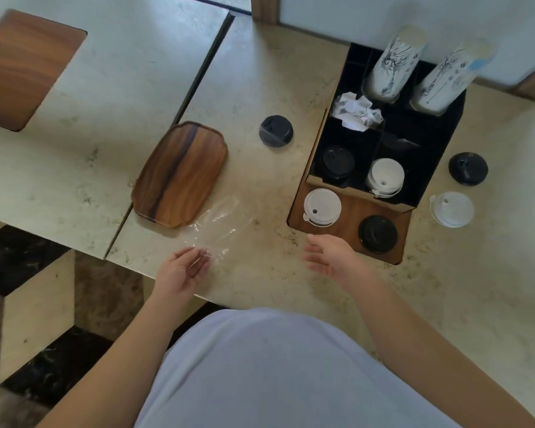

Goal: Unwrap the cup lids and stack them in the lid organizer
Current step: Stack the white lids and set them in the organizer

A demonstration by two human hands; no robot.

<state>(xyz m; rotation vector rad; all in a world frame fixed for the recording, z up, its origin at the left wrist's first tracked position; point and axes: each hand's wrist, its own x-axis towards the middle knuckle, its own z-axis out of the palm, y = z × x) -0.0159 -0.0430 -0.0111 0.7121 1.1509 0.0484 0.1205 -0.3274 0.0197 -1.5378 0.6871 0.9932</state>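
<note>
A black lid organizer (439, 131) stands on the counter, with a stack of black lids (337, 163) and a stack of white lids (385, 176) in its front compartments. In the wooden recess before it sit a white lid stack (322, 206) and a black lid stack (378, 233). A wrapped black lid stack (275, 130) lies left of the organizer. To the organizer's right lie a black lid stack (467, 168) and a white one (452, 209). Clear plastic wrap (217, 223) is spread on the counter. My left hand (183, 270) touches its near edge with loosely curled fingers. My right hand (331, 257) hovers open near the recess.
A wooden tray (179, 173) lies left of the wrap. Two sleeves of paper cups (393, 64) stand in the organizer's back compartments, with crumpled paper (357, 111) beside them. A wooden inset (22, 66) is at far left. The counter edge runs close to my body.
</note>
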